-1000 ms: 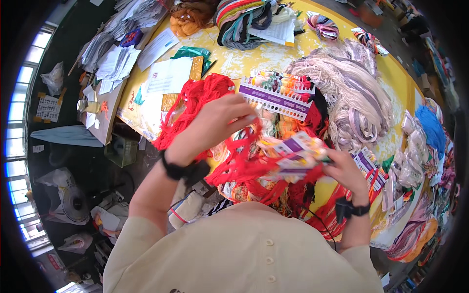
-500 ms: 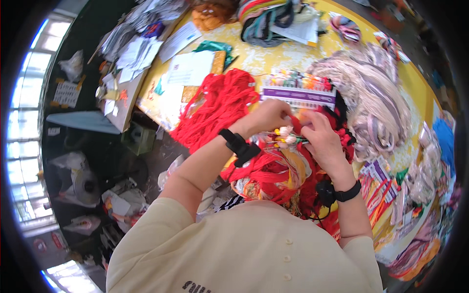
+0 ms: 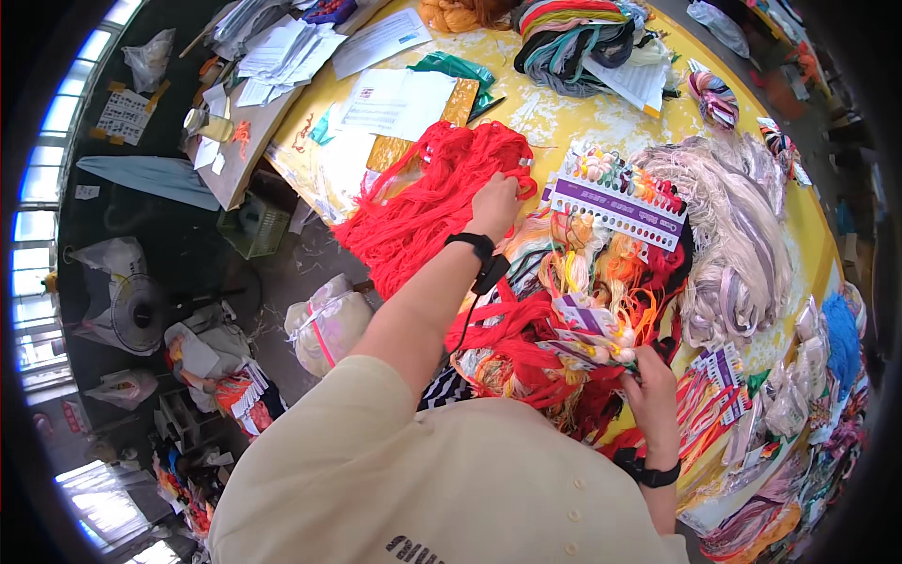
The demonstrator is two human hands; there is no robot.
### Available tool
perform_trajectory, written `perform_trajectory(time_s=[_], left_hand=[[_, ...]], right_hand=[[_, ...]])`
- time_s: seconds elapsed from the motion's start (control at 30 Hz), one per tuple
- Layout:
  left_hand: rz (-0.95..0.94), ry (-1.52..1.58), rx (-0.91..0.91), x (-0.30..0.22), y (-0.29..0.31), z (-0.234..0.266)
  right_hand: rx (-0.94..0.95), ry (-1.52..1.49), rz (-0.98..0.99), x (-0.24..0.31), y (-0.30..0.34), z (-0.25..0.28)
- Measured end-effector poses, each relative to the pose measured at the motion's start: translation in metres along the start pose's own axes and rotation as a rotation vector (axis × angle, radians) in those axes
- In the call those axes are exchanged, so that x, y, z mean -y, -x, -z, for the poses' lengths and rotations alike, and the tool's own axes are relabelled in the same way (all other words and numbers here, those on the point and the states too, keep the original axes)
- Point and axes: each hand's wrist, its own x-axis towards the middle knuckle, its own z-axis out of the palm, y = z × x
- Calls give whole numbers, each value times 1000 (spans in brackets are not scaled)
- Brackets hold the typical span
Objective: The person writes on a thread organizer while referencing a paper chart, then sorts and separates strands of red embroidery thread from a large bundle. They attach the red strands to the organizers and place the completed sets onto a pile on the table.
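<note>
My left hand (image 3: 498,205) reaches over the right end of a heap of loose red thread (image 3: 442,193), its fingers pinched on the strands. Lower and to the right, my right hand (image 3: 652,387) grips a purple-and-white thread card (image 3: 584,321) with pale, knotted thread ends along its near edge. This card tilts over a bundle of red and multicoloured skeins (image 3: 521,352) close to my body. Beyond it lies a larger purple-and-white card (image 3: 615,211) with a row of coloured thread knots along its top.
Pale grey and lilac skeins (image 3: 733,240) spread over the right of the yellow table (image 3: 573,122). Papers (image 3: 399,101) and a green plastic bag (image 3: 460,68) lie at the back left. Striped skeins (image 3: 573,42) sit at the back. More thread cards (image 3: 722,376) lie at the right.
My hands have moved apart: the left to the red heap, the right down toward my body with the thread card. The view has shifted, and the card's printed side now shows.
</note>
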Motion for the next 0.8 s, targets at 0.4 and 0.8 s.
perform_trajectory(time_s=[0.4,0.8], left_hand=[[-99,460,56,18,42,232],[-997,1137,625,-166,128,356]], right_hand=[[-121,-49,50,-11,1,2],[-195,-266,-183,-44,113,119]])
